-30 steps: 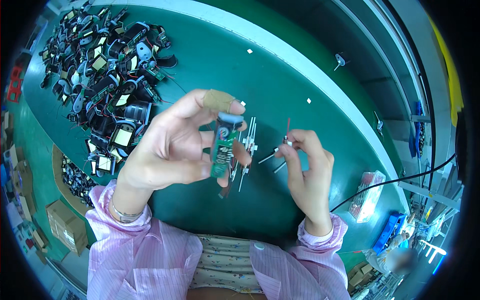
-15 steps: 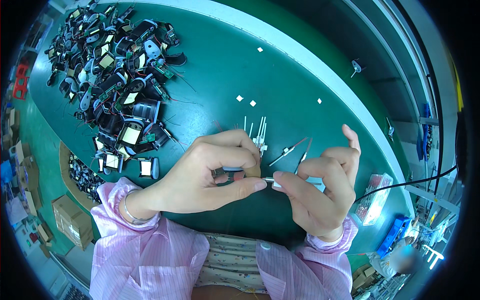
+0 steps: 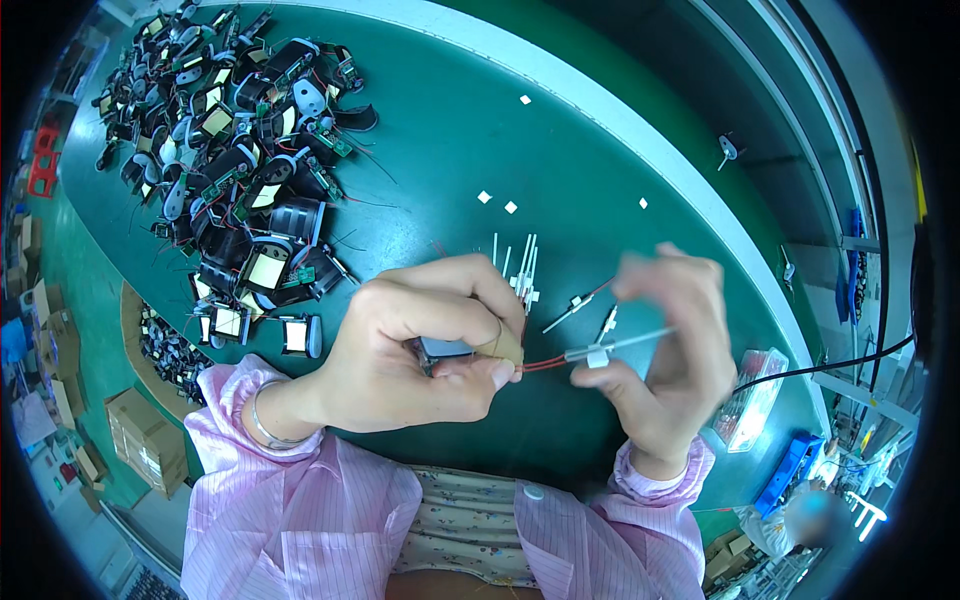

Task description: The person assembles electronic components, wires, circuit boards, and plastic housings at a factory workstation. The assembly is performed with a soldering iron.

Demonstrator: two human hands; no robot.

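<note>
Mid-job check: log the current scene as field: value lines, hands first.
Left hand: pinching thin red wires; smooth grey part partly hidden in its grasp
Right hand: blurred, thumb and fingers apart, beside slender whitish rods with a square white tab; contact unclear
Beyond hands: cluster of thin white sticks
Upper left: heap of black-and-grey curved casings with green circuit boards
Surface: smooth green tabletop

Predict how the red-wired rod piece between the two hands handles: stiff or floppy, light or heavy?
The red wires look thin and slightly curved, so probably floppy. The pale rods run straight, so likely fairly stiff. Being slim throughout, the rod piece is probably light.
</note>
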